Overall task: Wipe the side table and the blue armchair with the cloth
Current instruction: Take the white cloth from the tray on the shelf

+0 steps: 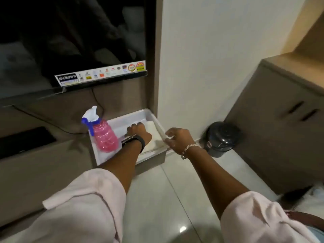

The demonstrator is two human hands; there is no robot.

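A white folded cloth [154,137] lies in a white plastic tray [122,120] on the low cabinet top. My left hand [139,133] reaches into the tray and rests on the cloth, fingers curled over it. My right hand [178,138] hovers at the tray's right rim, fingers apart, touching or nearly touching the edge. A pink spray bottle [104,137] with a blue and white trigger stands in the tray's left part. Neither the side table nor the blue armchair is in view.
A wall-mounted television [73,41] hangs above the tray, with a cable running down behind the bottle. A small black bin [221,137] stands on the tiled floor to the right, next to a brown cupboard [280,120].
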